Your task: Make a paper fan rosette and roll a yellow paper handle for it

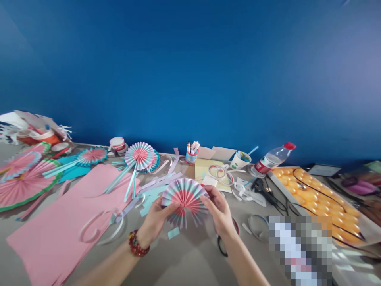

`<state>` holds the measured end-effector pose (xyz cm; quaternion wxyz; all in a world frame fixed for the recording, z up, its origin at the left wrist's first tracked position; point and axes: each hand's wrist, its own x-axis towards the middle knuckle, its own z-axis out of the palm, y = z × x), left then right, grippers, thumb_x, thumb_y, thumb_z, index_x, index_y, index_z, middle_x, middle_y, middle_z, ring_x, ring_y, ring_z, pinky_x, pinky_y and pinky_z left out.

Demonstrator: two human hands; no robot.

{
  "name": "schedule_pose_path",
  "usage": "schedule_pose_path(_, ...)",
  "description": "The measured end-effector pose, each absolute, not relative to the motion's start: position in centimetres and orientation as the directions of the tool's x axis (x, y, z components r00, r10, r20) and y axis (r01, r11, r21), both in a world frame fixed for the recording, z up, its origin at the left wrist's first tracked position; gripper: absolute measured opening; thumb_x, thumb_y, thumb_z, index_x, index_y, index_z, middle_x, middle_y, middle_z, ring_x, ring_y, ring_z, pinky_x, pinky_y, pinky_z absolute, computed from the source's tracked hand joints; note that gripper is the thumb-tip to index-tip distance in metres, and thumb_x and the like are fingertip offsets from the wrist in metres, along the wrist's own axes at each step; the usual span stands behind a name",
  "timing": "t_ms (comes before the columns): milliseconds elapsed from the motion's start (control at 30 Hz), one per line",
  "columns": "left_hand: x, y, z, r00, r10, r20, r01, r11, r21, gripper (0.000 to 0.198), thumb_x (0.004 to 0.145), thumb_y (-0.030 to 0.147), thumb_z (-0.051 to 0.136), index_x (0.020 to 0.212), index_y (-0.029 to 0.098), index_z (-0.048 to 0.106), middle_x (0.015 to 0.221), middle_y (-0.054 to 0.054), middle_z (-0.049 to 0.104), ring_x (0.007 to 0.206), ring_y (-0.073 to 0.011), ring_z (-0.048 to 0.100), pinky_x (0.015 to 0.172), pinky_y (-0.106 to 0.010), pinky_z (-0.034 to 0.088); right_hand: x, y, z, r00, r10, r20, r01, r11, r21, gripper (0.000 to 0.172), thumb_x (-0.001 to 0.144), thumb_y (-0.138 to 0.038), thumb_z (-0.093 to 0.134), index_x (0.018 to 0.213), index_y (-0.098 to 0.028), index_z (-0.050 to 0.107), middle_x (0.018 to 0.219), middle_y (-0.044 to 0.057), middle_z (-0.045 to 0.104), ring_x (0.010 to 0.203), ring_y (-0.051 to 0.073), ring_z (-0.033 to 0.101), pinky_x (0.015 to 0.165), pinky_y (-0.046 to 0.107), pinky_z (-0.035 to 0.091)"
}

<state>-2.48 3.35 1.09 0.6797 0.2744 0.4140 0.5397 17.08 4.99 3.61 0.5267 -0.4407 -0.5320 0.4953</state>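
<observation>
A pleated paper fan (186, 194), pink at its centre with pale blue and lilac bands outside, is spread nearly into a full circle above the table. Its lower side still has a gap. My left hand (159, 216) pinches its left edge, thumb on the front. On the other side my right hand (218, 208) grips the right edge between thumb and fingers. Below the fan lies a small light-blue paper scrap (173, 233). Scissors (222, 242), partly hidden by my right forearm, rest on the table.
Pink paper sheets (59, 226) cover the left, with finished paper fans (139, 156) behind. A pen cup (192, 154), a paper cup (240, 159) and a tilted-looking bottle (272, 160) stand by the blue wall. A glue gun (263, 190) and a tray of orange balls (315, 202) are right.
</observation>
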Motion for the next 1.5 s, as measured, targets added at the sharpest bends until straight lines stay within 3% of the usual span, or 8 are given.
schedule_pose_path(200, -2.5, 3.2, 1.2, 0.115, 0.969, -0.219, -0.433, 0.247, 0.867, 0.03, 0.065, 0.032, 0.087, 0.085, 0.015, 0.074, 0.082, -0.004, 0.076, 0.073, -0.0194, 0.069, 0.073, -0.029, 0.055, 17.6, 5.7, 3.9, -0.069, 0.992, 0.104, -0.046, 0.101, -0.994, 0.024, 0.083, -0.043, 0.071, 0.087, -0.021, 0.063, 0.079, -0.001, 0.058, 0.072, 0.014, 0.051, 0.067, 0.023, 0.041)
schedule_pose_path(400, -2.6, 3.7, 1.1, 0.085, 0.958, -0.274, -0.546, 0.275, 0.792, 0.028, 0.068, 0.032, 0.085, 0.088, 0.017, 0.073, 0.086, -0.004, 0.077, 0.075, -0.0191, 0.07, 0.071, -0.027, 0.054, 16.9, 4.9, 2.3, -0.166, 0.986, 0.006, -0.08, -0.007, -0.997, 0.039, 0.078, -0.045, 0.076, 0.109, -0.023, 0.065, 0.095, 0.003, 0.069, 0.089, 0.022, 0.062, 0.08, 0.031, 0.049)
schedule_pose_path(633, -2.5, 3.7, 1.3, 0.079, 0.94, -0.332, -0.617, 0.308, 0.724, 0.027, 0.068, 0.031, 0.086, 0.086, 0.016, 0.071, 0.085, -0.005, 0.077, 0.074, -0.0199, 0.071, 0.067, -0.027, 0.054, 15.6, 3.2, 0.0, -0.167, 0.974, -0.156, -0.281, -0.199, -0.939, 0.041, 0.072, -0.038, 0.083, 0.106, -0.019, 0.068, 0.104, 0.007, 0.074, 0.09, 0.023, 0.067, 0.083, 0.034, 0.051)
schedule_pose_path(1000, -2.3, 3.6, 1.4, 0.095, 0.951, -0.294, -0.613, 0.288, 0.735, 0.03, 0.069, 0.032, 0.085, 0.089, 0.015, 0.071, 0.09, -0.008, 0.077, 0.079, -0.0224, 0.073, 0.073, -0.03, 0.056, 14.7, 2.4, 1.0, -0.033, 0.972, -0.234, -0.355, -0.23, -0.906, 0.042, 0.063, -0.035, 0.088, 0.098, -0.022, 0.07, 0.1, 0.005, 0.076, 0.086, 0.024, 0.069, 0.074, 0.032, 0.053)
schedule_pose_path(1233, -2.2, 3.4, 1.6, 0.125, 0.945, -0.301, -0.606, 0.313, 0.732, 0.026, 0.07, 0.032, 0.084, 0.087, 0.015, 0.072, 0.086, -0.007, 0.077, 0.075, -0.0207, 0.072, 0.071, -0.029, 0.055, 14.2, 2.8, 0.7, 0.026, 0.921, -0.388, -0.459, -0.333, -0.824, 0.04, 0.052, -0.03, 0.091, 0.086, -0.022, 0.072, 0.078, 0.001, 0.075, 0.069, 0.022, 0.068, 0.058, 0.029, 0.051)
schedule_pose_path(1500, -2.1, 3.2, 1.9, 0.129, 0.956, -0.264, -0.597, 0.287, 0.749, 0.028, 0.069, 0.034, 0.085, 0.088, 0.016, 0.073, 0.084, -0.006, 0.077, 0.076, -0.0214, 0.072, 0.072, -0.03, 0.055, 13.3, 2.5, 1.2, -0.091, 0.918, -0.386, -0.521, -0.375, -0.767, 0.035, 0.059, -0.032, 0.09, 0.088, -0.019, 0.075, 0.09, 0.005, 0.077, 0.08, 0.024, 0.072, 0.07, 0.033, 0.055)
